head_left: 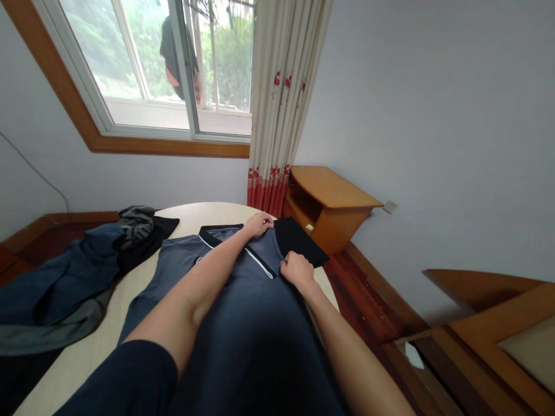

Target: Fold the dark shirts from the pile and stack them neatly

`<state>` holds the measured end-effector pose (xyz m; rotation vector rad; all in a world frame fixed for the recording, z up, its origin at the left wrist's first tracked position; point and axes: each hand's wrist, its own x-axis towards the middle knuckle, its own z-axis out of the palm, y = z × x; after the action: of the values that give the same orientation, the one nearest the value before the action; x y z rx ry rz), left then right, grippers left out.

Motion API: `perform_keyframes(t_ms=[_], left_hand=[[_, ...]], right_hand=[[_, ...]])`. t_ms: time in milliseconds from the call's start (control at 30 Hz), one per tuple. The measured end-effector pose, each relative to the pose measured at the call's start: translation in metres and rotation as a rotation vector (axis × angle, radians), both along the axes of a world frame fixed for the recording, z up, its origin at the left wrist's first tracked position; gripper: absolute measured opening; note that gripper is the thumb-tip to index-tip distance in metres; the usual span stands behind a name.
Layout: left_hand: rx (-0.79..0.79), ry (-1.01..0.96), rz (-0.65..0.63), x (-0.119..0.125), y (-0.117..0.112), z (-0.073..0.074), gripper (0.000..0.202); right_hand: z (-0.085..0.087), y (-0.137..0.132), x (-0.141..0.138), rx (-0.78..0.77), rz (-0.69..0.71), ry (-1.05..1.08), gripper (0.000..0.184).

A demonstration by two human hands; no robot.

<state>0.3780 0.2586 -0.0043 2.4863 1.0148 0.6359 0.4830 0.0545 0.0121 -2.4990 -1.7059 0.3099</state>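
Observation:
A blue-grey polo shirt (255,300) lies spread over the table, its near part in shadow below me. Its black collar (212,236) has white edging and sits at the far end. Reaching across the shirt, my left hand (259,224) pinches the cloth at the far right shoulder. My right hand (297,268) is closed on the shirt's right edge, nearer to me. A black piece of cloth (299,241) lies flat just beyond the right edge; whether it is joined to the shirt I cannot tell.
A pile of dark clothes (82,266) hangs over the left side of the pale table (203,212). Behind it stand a wooden cabinet (333,188) and a long curtain (281,104) beside the window. Wooden furniture (489,346) is at the lower right.

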Motion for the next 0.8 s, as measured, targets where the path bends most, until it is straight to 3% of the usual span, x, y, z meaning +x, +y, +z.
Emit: perform_keyframes(t_ms=[200,300,400,500,667,800], left_hand=[[0.023,0.013,0.018,0.013,-0.025,-0.015,0.037],[0.027,0.053,0.024,0.005,-0.040,-0.018,0.045],[0.067,0.111,0.037,-0.020,-0.064,-0.014,0.048],[0.172,0.192,0.053,-0.068,-0.102,-0.012,0.048],[0.243,0.268,0.188,-0.184,-0.165,-0.027,0.053],[0.132,0.352,0.406,-0.254,-0.174,-0.040,0.057]], right_hand=[[-0.002,-0.004,0.002,0.017,-0.081,-0.031,0.030],[-0.005,-0.007,-0.006,0.129,0.022,-0.105,0.030],[-0.006,-0.012,-0.017,0.254,0.185,-0.186,0.027],[-0.009,-0.018,-0.033,0.318,0.333,-0.173,0.026],[-0.027,-0.024,-0.067,0.348,0.469,-0.061,0.030],[-0.042,-0.014,-0.090,0.322,0.423,-0.049,0.045]])
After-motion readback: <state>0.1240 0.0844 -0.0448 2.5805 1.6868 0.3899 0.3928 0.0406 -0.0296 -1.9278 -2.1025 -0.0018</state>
